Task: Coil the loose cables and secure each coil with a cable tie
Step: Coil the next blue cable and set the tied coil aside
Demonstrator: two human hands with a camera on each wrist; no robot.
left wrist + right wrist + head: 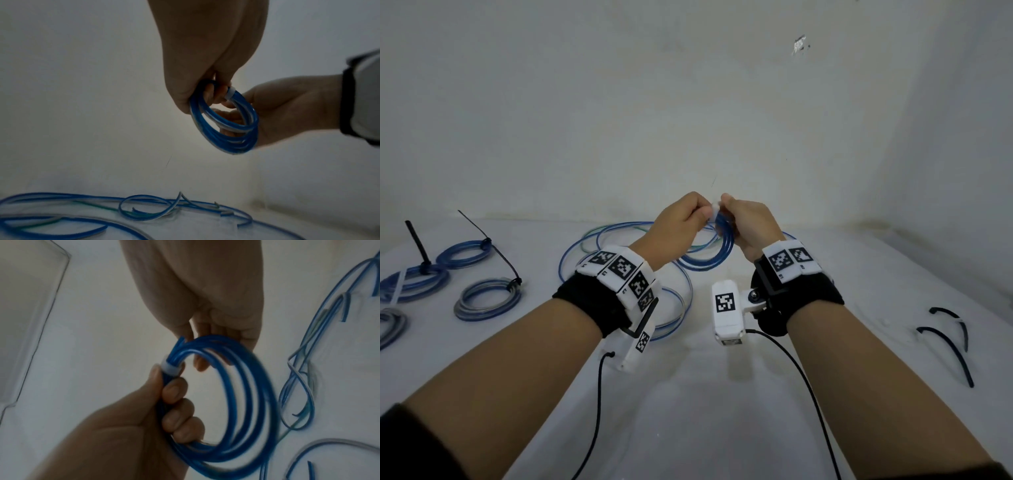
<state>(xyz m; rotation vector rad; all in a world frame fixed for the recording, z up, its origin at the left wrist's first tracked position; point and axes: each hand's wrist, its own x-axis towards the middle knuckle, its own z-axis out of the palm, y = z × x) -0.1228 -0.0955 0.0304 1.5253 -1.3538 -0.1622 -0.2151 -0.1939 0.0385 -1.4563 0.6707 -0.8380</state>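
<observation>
A coil of blue cable (717, 255) hangs above the white table, held up between both hands. My left hand (688, 216) grips one side of it, the fingers (174, 394) curled round the bundled strands just below a white cable tie (171, 368). That tie (230, 92) wraps the strands at the top of the coil (228, 131). My right hand (743, 219) holds the coil (246, 402) beside the tie, with the fingertips (202, 365) reaching through the loop. The tie's tail is hidden.
Loose blue, white and green cables (619, 236) sprawl on the table under the hands. Several tied coils (462, 255) lie at the left, some with long black tie tails. Spare black cable ties (959, 356) lie at the right. A wall stands close behind.
</observation>
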